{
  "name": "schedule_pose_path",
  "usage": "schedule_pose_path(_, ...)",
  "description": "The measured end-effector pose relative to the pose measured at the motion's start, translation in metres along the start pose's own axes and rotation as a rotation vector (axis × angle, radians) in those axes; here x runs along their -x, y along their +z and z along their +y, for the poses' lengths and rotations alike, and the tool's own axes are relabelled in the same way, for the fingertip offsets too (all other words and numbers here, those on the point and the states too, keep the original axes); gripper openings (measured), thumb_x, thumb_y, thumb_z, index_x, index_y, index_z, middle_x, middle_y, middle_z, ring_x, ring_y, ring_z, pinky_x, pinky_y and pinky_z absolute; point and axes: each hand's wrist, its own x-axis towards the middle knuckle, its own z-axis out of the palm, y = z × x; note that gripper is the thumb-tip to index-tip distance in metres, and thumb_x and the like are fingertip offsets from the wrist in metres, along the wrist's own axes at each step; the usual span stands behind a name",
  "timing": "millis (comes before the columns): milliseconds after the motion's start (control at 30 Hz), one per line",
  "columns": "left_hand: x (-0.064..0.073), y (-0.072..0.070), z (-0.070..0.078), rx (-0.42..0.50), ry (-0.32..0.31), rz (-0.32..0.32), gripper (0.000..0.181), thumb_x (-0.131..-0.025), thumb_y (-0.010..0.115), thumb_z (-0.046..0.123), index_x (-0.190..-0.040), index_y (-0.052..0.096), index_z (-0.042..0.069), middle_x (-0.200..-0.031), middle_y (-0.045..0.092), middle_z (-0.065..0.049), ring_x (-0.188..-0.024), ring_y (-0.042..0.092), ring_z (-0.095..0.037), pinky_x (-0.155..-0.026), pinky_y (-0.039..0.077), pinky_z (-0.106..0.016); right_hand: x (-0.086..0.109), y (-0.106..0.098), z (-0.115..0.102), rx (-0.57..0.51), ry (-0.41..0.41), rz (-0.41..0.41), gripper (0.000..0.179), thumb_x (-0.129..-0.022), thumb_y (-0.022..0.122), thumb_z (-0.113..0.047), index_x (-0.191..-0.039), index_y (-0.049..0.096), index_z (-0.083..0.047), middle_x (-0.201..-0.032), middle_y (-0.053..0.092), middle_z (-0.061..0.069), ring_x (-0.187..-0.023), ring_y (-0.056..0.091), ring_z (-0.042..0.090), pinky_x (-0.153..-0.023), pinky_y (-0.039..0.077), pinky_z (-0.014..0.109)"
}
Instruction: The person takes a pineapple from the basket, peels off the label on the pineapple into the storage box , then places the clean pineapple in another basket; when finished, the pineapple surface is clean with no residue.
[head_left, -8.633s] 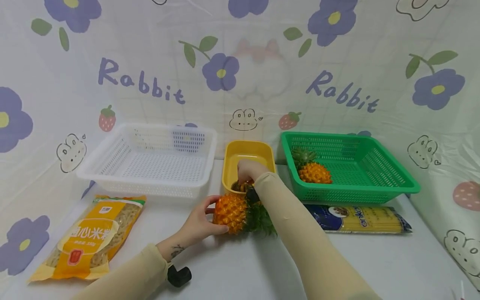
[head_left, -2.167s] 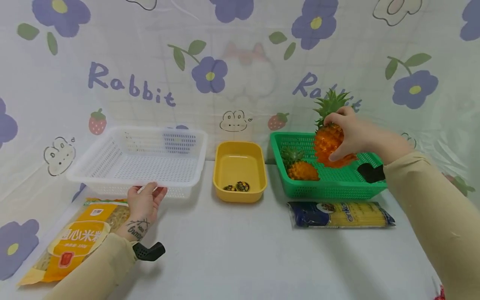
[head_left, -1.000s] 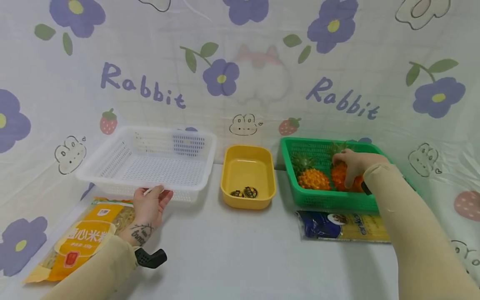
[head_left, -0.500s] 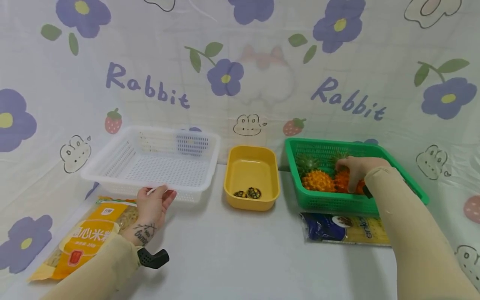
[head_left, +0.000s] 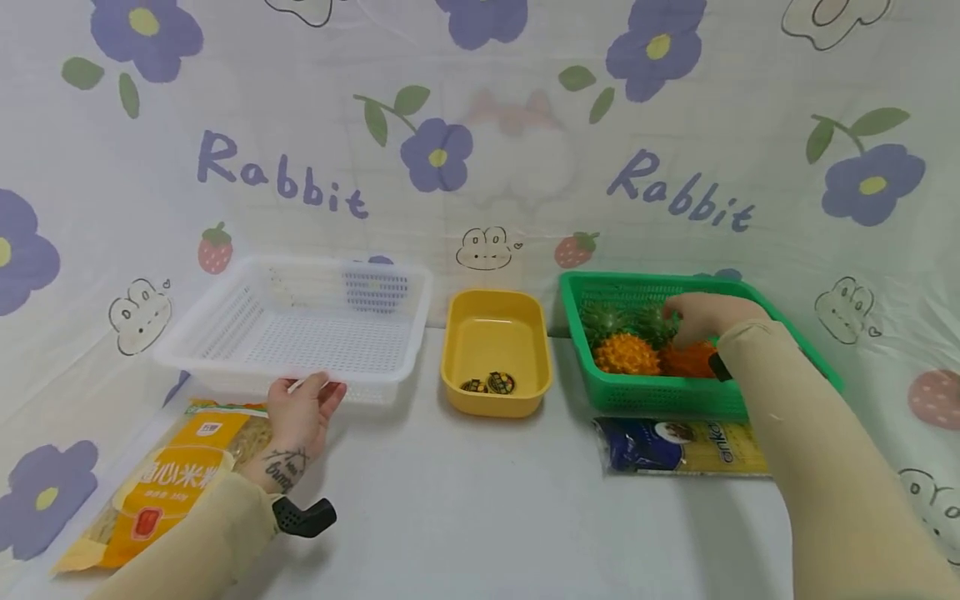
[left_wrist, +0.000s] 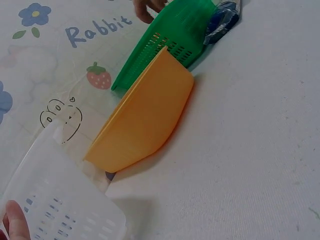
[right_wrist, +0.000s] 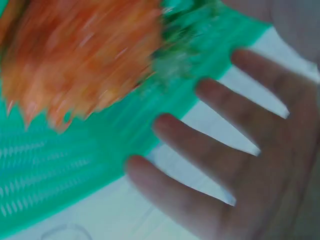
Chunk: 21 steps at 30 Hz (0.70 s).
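Note:
My left hand (head_left: 300, 412) holds the near rim of the white plastic basket (head_left: 375, 375); in the left wrist view one of its fingers (left_wrist: 17, 222) lies against the basket's side. Over the green basket (head_left: 652, 398), my right hand (head_left: 708, 315) hovers just above an orange pineapple (head_left: 684, 360). The right wrist view shows its fingers (right_wrist: 200, 155) spread and apart from that blurred pineapple (right_wrist: 90, 55). A second pineapple (head_left: 627, 355) lies to the left in the same basket, both with green crowns toward the back.
Between the baskets stands a yellow bin (head_left: 495, 333) with small dark-and-yellow round items (head_left: 498, 383) in it. An orange noodle bag (head_left: 161, 492) lies at the left, partly behind the left arm. A spaghetti pack (head_left: 652, 446) lies before the green basket, partly under the right arm.
The second pineapple went from the table, in the left hand, to the green basket in the right hand, which has now let go and risen slightly. The left hand moved to the white basket's rim.

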Motion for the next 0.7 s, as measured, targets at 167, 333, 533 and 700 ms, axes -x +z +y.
schedule_pose_path(167,-0.002,-0.003,0.002,0.033,0.004,0.03,0.037,-0.091,0.054,0.005,-0.12,0.034,0.015,-0.108,0.042,-0.003,-0.088,0.054,-0.016,-0.081,0.053,-0.024,-0.003,-0.009,-0.037,0.046,-0.043,0.282,0.053,-0.089,0.058,-0.033,-0.13,0.045,-0.001,-0.13,0.048,0.025,-0.109,0.051,0.039,-0.081,0.046,0.053)
schedule_pose_path(333,-0.002,-0.004,0.004,0.014,0.0,0.031,0.038,-0.091,0.053,0.007,-0.122,0.033,0.015,-0.11,0.042,-0.002,-0.09,0.054,-0.016,-0.082,0.053,-0.024,-0.001,0.004,-0.079,-0.053,-0.071,0.41,0.051,-0.092,0.055,-0.031,-0.131,0.044,-0.002,-0.132,0.048,0.022,-0.115,0.049,0.038,-0.088,0.043,0.055)
schedule_pose_path(533,-0.003,-0.001,0.004,0.019,-0.036,-0.045,0.035,-0.092,0.053,0.008,-0.118,0.031,0.014,-0.109,0.041,-0.002,-0.088,0.057,-0.015,-0.084,0.052,-0.023,-0.007,0.024,-0.101,-0.117,-0.105,0.481,0.052,-0.091,0.056,-0.031,-0.134,0.042,-0.005,-0.135,0.046,0.018,-0.118,0.047,0.036,-0.091,0.043,0.054)
schedule_pose_path(700,0.004,0.011,-0.005,-0.053,-0.118,-0.111,0.035,-0.095,0.046,0.02,-0.122,0.025,0.012,-0.106,0.036,-0.006,-0.094,0.052,-0.018,-0.087,0.05,-0.023,-0.014,0.034,-0.109,-0.14,-0.118,0.499,0.057,-0.091,0.056,-0.032,-0.139,0.037,-0.007,-0.141,0.04,0.017,-0.125,0.041,0.036,-0.096,0.039,0.057)
